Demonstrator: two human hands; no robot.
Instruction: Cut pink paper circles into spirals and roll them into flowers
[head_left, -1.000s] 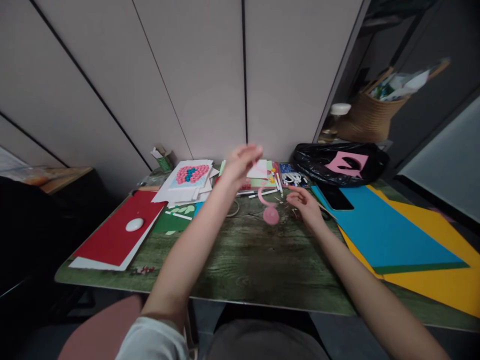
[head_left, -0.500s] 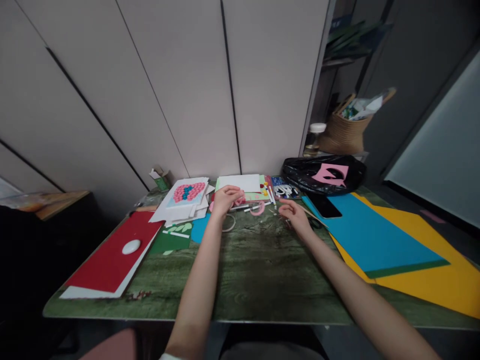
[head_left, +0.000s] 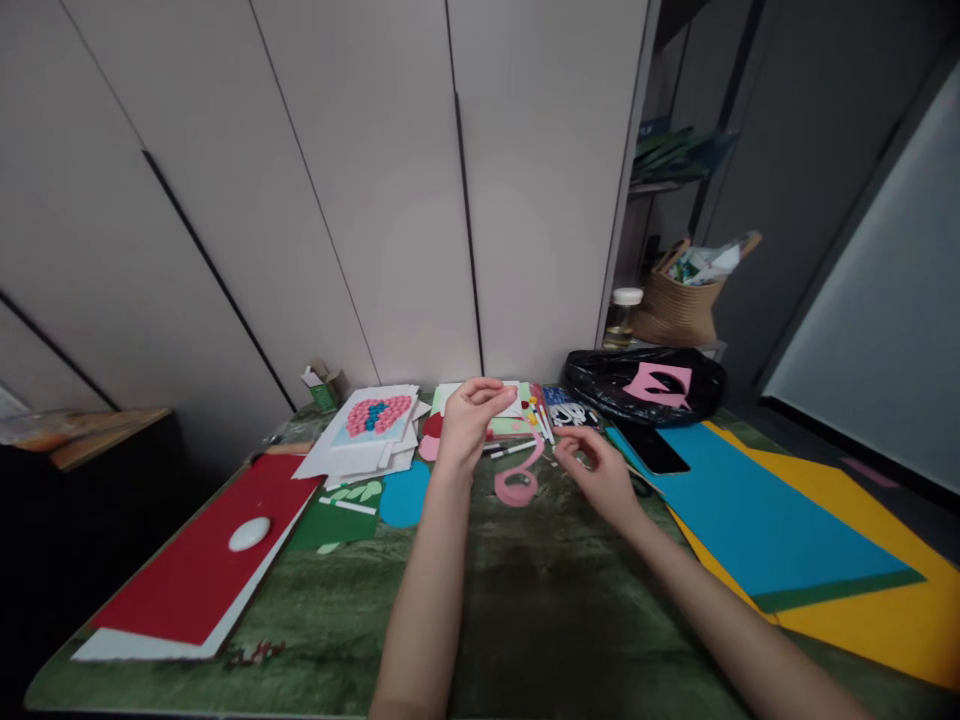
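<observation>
My left hand [head_left: 474, 420] is raised over the middle of the table, thumb and forefinger pinched on the end of a curled pink paper strip [head_left: 535, 452]. The strip dangles beneath the fingertips and winds into a loose spiral at its lower end. To its right, my right hand [head_left: 598, 474] hovers with thumb and forefinger bent and a gap between their tips; I see nothing in it. Beyond the strip lie white pens [head_left: 545, 424] and a light green sheet with white paper on it, partly hidden by my left hand.
Red card [head_left: 187, 560] with a white oval object [head_left: 250, 534] lies left. A pink and blue heart picture [head_left: 379, 413] tops white papers. Blue card [head_left: 757, 510], yellow card [head_left: 855, 630] and a phone [head_left: 652, 446] lie right, before a black plastic bag [head_left: 581, 378].
My left hand has come down from its higher, blurred position, the strip still in it. The pink spiral now hangs lower and looks more unwound. My right hand stays nearby. The camera view has shifted.
</observation>
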